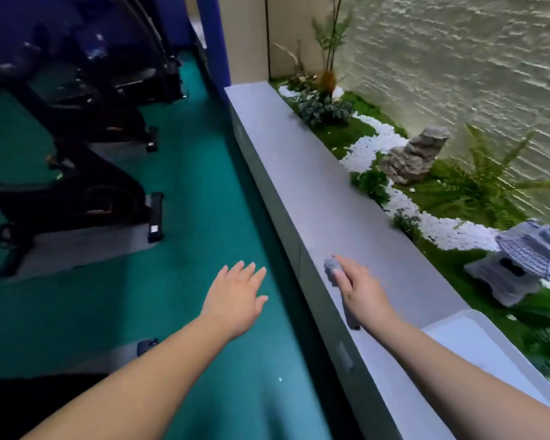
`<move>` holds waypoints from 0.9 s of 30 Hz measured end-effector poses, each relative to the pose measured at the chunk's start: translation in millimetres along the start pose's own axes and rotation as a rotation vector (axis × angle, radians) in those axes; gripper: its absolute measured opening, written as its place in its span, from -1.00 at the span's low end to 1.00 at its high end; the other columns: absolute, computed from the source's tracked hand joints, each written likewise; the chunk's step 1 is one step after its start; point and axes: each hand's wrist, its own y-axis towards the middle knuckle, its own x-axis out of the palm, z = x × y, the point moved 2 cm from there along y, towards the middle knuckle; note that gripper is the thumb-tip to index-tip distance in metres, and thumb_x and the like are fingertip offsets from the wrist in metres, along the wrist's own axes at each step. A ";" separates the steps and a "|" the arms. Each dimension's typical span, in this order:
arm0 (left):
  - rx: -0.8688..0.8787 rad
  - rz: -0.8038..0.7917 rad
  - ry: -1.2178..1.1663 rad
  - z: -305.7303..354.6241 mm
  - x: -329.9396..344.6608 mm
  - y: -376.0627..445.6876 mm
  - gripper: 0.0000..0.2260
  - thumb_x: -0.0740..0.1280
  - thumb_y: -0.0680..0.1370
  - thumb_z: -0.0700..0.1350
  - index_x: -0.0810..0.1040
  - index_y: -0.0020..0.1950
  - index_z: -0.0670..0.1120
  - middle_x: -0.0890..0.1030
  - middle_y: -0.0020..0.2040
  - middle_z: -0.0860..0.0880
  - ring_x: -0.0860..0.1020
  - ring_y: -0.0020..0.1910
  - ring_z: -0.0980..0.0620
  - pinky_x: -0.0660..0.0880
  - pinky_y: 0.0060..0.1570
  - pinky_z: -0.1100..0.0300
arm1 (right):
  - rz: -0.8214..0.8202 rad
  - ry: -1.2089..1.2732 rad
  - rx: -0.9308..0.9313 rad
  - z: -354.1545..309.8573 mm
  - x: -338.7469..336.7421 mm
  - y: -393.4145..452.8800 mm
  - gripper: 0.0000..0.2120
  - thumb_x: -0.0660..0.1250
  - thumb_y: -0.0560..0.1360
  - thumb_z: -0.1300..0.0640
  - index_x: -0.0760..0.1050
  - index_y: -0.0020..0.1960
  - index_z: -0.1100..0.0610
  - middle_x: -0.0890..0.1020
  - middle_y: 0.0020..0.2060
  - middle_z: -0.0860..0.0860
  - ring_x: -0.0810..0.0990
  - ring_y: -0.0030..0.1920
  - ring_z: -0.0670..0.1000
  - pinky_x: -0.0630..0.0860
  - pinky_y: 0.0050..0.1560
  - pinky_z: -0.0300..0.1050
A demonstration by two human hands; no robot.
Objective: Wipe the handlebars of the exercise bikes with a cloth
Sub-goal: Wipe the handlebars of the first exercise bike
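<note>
The left hand (pixel 235 296) hangs over the green floor (pixel 204 217), fingers spread and relaxed, holding nothing. The right hand (pixel 361 290) rests on the grey surface (pixel 299 173) near its left edge, fingers laid on a small grey cloth (pixel 332 269); the cloth sticks out at the fingertips, and whether they pinch it cannot be told. Farther left, dark bikes (pixel 86 192) stand on the floor, well apart from the cloth.

Exercise bikes (pixel 77 185) cut off at left edge, handlebars out of view, upper ones lost in dark blur. Cloth (pixel 332 270) mostly hidden under right hand (pixel 361 292). White tray (pixel 489 350) clipped at right edge.
</note>
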 end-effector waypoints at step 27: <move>-0.309 0.108 -0.255 -201.7 70.9 -345.6 -0.47 0.06 0.62 0.17 0.06 0.55 0.07 0.15 0.55 0.04 0.08 0.53 0.01 -0.01 0.50 0.04 | -0.173 0.058 -0.229 -259.3 188.7 -214.5 -0.68 0.04 0.60 -0.18 0.34 0.31 -0.22 0.46 -0.31 0.04 0.47 -0.31 0.05 0.37 -0.34 -0.16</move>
